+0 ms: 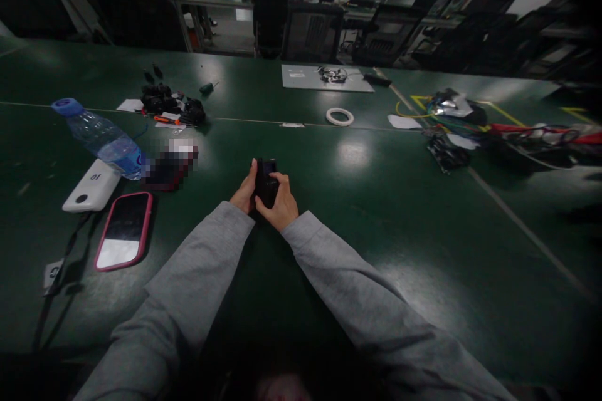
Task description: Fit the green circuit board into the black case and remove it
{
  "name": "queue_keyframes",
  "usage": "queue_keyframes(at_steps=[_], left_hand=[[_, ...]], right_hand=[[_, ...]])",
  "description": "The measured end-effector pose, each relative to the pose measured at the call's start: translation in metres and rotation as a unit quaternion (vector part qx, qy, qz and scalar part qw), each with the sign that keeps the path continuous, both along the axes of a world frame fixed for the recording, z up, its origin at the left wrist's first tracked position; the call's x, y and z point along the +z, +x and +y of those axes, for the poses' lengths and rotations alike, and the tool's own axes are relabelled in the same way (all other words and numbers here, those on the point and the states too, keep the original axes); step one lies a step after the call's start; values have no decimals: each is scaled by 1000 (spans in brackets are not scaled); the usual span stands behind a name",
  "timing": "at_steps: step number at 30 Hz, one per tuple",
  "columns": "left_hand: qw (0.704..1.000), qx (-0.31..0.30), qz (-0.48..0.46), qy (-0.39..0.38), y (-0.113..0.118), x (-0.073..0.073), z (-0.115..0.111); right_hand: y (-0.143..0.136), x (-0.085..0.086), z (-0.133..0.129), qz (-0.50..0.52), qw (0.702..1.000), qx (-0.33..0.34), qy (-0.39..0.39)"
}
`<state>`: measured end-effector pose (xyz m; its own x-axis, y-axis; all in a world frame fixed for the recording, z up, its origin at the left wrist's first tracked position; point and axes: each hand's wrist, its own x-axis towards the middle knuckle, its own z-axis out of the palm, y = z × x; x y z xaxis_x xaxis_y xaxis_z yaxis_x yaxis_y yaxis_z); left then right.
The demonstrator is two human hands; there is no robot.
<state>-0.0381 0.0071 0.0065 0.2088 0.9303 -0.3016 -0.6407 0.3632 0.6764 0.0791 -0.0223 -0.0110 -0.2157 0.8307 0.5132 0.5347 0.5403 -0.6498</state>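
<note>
A small black boxy device (267, 187) with a dark bluish patch like a screen is held between both hands, over the middle of the green table (329, 213). My left hand (245, 193) grips its left side, thumb pointing up along the edge. On the right side, my right hand (282, 203) has its fingers bent around the device, the index finger by its upper part. The palms and the table hide its underside. Whether it rests on the table or is just above it, I cannot tell.
To the left are a water bottle (106, 141), a white power bank (93, 187) with a cable and a pink-edged phone (125, 232). Farther off lie black parts (172, 103), a screwdriver (207, 88) and a tape roll (339, 116). Tangled cables (517, 138) lie right. A person (271, 0) is beyond.
</note>
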Motion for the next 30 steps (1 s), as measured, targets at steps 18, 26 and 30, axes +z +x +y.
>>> queue_keyframes(at_steps=[18, 26, 30], left_hand=[[994, 27, -102, 4, -12, 4, 5], [993, 7, -115, -13, -10, 14, 0], [993, 5, -122, 2, -10, 14, 1]], right_hand=[[17, 18, 8, 86, 973, -97, 189], [18, 5, 17, 23, 982, -89, 164], [18, 0, 19, 14, 990, -77, 121]])
